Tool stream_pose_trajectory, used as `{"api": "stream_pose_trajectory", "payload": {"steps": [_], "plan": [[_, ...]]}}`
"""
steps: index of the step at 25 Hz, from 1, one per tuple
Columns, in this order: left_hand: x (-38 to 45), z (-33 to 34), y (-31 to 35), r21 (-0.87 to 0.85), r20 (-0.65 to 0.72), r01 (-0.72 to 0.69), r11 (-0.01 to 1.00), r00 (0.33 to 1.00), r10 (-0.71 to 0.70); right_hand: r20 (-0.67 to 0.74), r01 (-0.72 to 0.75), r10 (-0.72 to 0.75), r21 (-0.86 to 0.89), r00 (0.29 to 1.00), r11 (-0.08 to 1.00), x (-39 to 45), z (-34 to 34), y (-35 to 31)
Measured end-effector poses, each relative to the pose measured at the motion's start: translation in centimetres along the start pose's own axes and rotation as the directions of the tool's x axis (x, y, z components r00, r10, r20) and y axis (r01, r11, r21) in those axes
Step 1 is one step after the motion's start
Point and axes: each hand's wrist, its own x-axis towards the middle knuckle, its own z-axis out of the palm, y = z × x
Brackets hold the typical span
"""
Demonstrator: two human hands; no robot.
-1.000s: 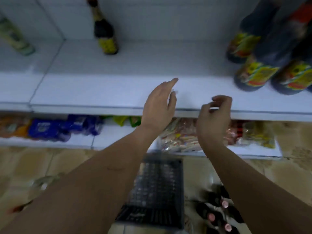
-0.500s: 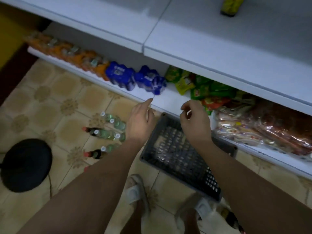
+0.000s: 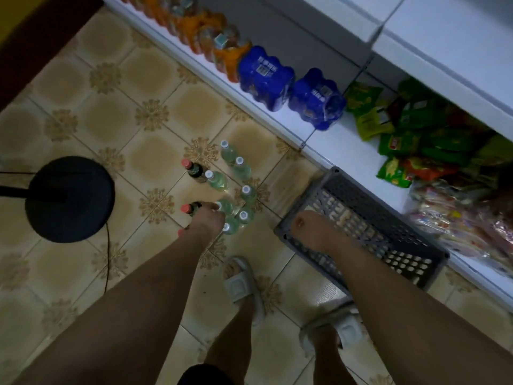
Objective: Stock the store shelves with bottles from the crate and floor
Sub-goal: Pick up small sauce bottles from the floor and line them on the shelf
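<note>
A: Now, why is our left hand (image 3: pixel 206 220) so low?
B: We're reaching over the bottles (image 3: pixel 222 190) clustered upright on the floor; its fingers look uncurled, gripping nothing, though dimness hides detail.
A: Count?
B: Seven clear, three dark. Our right hand (image 3: pixel 308 229) hangs loosely curled over the empty-looking crate (image 3: pixel 394 262).

bottles (image 3: pixel 233 187) left of crate (image 3: pixel 361 226) (on floor (image 3: pixel 83 107))
</note>
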Motion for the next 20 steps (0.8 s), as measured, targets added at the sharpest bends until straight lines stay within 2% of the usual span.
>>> {"api": "stream_pose_trajectory", "payload": {"steps": [8, 11, 16, 20], "plan": [[5.5, 1.6, -5.9, 0.173, 0.037, 0.037, 0.984, 0.998, -0.044, 0.118, -0.048, 0.053, -0.051, 0.992, 0.998, 8.7, 6.2, -4.1], [8.5, 3.8, -8.5, 0.289, 0.059, 0.006, 0.957, 0.998, -0.025, 0.058, 0.033, -0.026, -0.123, 0.998, 0.992, 12.8, 9.1, -3.9], [12.5, 7.0, -12.3, 0.184, 0.039, -0.022, 0.983, 0.999, 0.016, 0.007, 0.09, -0.09, -0.204, 0.996, 0.975, 19.0, 13.8, -2.8], [14.7, 9.0, -13.7, 0.23, 0.019, -0.081, 0.97, 0.997, 0.079, -0.058, 0.121, -0.141, -0.272, 0.988, 0.955, 21.3, 15.6, -1.9]]}}
